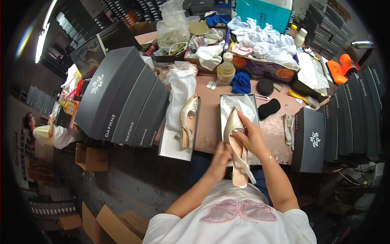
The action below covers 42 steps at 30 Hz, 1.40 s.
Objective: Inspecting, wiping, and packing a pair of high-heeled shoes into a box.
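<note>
The left hand (pixel 220 160) is blurred, its fingers bent beside the left side of a pale gold slingback shoe (pixel 234 120); whether it touches the shoe cannot be told. The right hand (pixel 252 140) grips that shoe near its front, thumb at the opening and fingers along the right side. The shoe lies between the two hands, over the front edge of the tabletop (pixel 207 132), its pointed toe turned toward the back edge and its heel end toward the person's body.

Along the tabletop from the left, dark grey shoeboxes (pixel 118 97) stand leaning together at the left end. Next, at the front edge, an open box (pixel 168 143) holds white paper (pixel 180 85) and a second pale gold shoe (pixel 187 122) lying along its right side, toe toward the back edge. Further right, beneath the held shoe, another open box (pixel 222 118) sits at the middle of the front edge, with white tissue (pixel 250 106) inside. Behind it, toward the back edge, are a clear bottle (pixel 226 72), a blue cloth (pixel 241 83) and a black round container (pixel 265 87). Just right of this box lies a black pad (pixel 269 109). A greyish cloth (pixel 289 130) lies beside a row of dark grey boxes (pixel 309 140) at the right front corner.
</note>
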Tool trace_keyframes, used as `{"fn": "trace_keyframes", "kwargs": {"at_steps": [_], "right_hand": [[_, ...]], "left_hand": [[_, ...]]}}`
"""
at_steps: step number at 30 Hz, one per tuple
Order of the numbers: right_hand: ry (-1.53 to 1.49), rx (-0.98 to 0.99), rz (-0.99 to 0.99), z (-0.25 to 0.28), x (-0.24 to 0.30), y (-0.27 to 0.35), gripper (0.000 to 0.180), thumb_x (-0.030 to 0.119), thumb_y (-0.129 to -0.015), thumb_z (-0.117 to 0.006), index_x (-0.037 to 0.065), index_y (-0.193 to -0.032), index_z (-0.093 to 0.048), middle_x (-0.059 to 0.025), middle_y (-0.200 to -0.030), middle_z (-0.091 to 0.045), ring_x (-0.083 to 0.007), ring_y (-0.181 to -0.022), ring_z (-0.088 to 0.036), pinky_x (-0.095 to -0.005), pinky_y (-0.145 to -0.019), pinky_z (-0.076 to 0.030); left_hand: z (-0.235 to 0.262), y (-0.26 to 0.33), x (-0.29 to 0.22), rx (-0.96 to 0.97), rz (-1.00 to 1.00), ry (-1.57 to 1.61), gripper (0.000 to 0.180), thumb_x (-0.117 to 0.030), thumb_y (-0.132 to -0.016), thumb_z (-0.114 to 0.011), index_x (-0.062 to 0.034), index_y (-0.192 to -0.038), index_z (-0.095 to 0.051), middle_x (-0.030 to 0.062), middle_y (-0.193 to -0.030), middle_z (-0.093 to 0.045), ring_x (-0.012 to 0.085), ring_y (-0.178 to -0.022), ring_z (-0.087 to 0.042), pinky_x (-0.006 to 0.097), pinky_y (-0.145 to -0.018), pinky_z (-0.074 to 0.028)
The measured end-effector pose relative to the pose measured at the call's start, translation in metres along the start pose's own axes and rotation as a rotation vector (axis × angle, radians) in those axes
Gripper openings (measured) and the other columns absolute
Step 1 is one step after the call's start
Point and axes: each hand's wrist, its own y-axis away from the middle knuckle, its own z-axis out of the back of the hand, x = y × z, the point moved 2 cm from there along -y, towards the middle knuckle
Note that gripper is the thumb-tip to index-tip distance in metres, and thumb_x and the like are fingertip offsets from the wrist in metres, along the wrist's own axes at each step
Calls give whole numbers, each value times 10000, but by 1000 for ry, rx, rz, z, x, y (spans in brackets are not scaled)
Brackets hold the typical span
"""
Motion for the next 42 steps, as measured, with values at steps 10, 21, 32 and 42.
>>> {"fn": "trace_keyframes", "kwargs": {"at_steps": [10,21,32,42], "right_hand": [[109,-45,-99,-43,-89,26,761,247,-882,-617,5,-1464,-192,-354,-1396,-315,-480,-1285,-369,-437,-1058,-340],[-619,111,-593,-42,-65,53,756,89,-899,-573,53,-1506,-124,-111,-966,-596,-116,-776,-564,-248,-641,-459],[-1642,-27,-565,23,-5,123,372,269,-830,-562,28,-1113,-537,-116,-880,-571,-175,-684,-521,-314,-652,-432],[-1816,0,-620,7,-9,134,332,239,-896,-518,51,-1166,-479,-115,-934,-573,-168,-713,-557,-313,-681,-463]], "left_hand": [[184,-34,-24,-607,-246,-1100,446,-203,-886,-585,29,-1257,-495,234,-1105,-584,369,-1055,-555,446,-930,-425],[126,7,-60,-260,-174,111,304,-198,-966,-464,34,-1132,-569,109,-845,-642,188,-742,-641,343,-779,-525],[2,41,-9,171,319,1051,428,-203,-952,-485,98,-1255,-461,72,-767,-579,173,-669,-573,377,-948,-478],[-16,48,4,114,370,1085,450,-209,-966,-505,90,-1290,-418,51,-760,-543,152,-704,-596,368,-997,-451]]}}
